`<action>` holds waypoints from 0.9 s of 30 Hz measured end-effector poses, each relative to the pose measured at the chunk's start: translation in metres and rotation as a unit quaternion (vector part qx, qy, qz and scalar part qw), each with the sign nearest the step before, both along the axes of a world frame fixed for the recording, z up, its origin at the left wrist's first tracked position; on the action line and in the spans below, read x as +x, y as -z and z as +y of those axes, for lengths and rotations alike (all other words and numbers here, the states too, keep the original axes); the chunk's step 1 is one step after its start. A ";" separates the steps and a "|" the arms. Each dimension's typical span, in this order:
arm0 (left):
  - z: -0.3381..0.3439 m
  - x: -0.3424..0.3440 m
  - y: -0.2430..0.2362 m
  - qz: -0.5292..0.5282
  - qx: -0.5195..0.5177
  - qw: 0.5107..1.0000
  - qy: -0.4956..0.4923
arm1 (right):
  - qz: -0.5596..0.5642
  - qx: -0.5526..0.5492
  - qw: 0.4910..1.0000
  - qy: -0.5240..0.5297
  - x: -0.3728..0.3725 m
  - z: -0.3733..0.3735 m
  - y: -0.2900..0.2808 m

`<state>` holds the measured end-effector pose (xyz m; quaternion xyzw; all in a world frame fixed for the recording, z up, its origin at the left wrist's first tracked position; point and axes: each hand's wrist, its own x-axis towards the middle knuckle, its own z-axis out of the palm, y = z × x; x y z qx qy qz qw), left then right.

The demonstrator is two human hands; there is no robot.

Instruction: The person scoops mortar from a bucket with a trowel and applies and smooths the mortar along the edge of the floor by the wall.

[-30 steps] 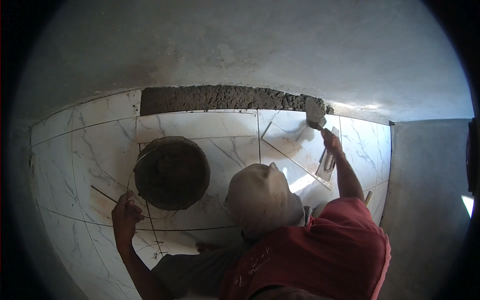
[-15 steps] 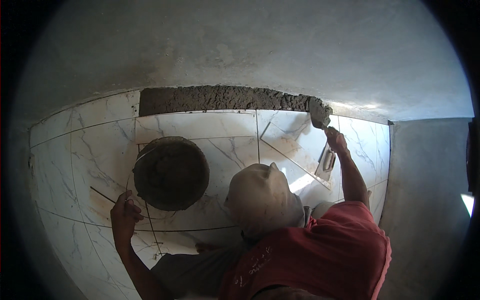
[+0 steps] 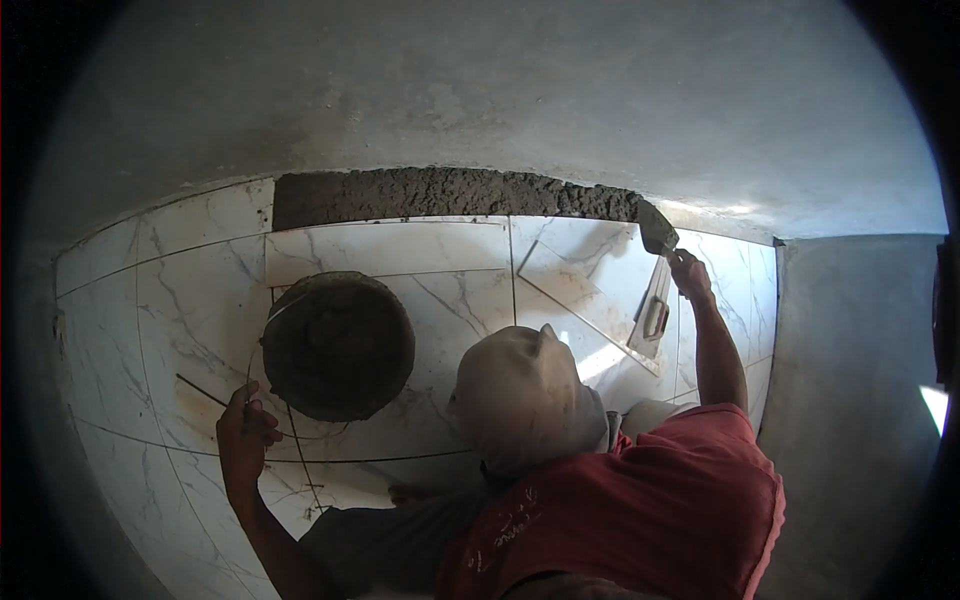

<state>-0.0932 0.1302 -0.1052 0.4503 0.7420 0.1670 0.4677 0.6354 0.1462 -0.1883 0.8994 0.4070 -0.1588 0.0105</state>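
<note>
My right hand (image 3: 689, 275) is closed round the handle of a pointing trowel (image 3: 657, 230). Its grey, mortar-smeared blade meets the right end of a strip of wet mortar (image 3: 450, 192) along the foot of the wall. My left hand (image 3: 246, 440) has its fingers curled on the thin wire handle of a dark bucket (image 3: 340, 345), holding it at the bucket's left side. Grey mortar fills much of the bucket, which stands on the tiled floor. A flat plastering float (image 3: 652, 313) lies on the tiles below my right hand.
White marbled tiles (image 3: 200, 290) cover the floor. A loose tile piece (image 3: 585, 285) lies left of the float. The grey wall (image 3: 480, 100) rises behind the mortar, and another wall (image 3: 850, 340) stands at right. Beige rounded cloth (image 3: 530, 390) fills the near middle.
My right hand and the trowel have shifted a little to the right. The blade carries less heaped mortar than before. My left hand stays at the bucket's handle.
</note>
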 end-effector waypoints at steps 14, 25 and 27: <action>0.001 0.002 0.002 0.002 -0.021 1.000 -0.007 | 0.101 -0.022 0.994 0.023 0.024 0.024 0.006; 0.003 0.000 0.005 -0.010 -0.023 1.000 -0.011 | 0.272 0.100 0.950 0.116 0.001 -0.001 0.059; 0.002 -0.001 0.005 -0.011 -0.023 1.000 -0.012 | 0.293 0.102 0.941 0.136 -0.013 0.005 0.051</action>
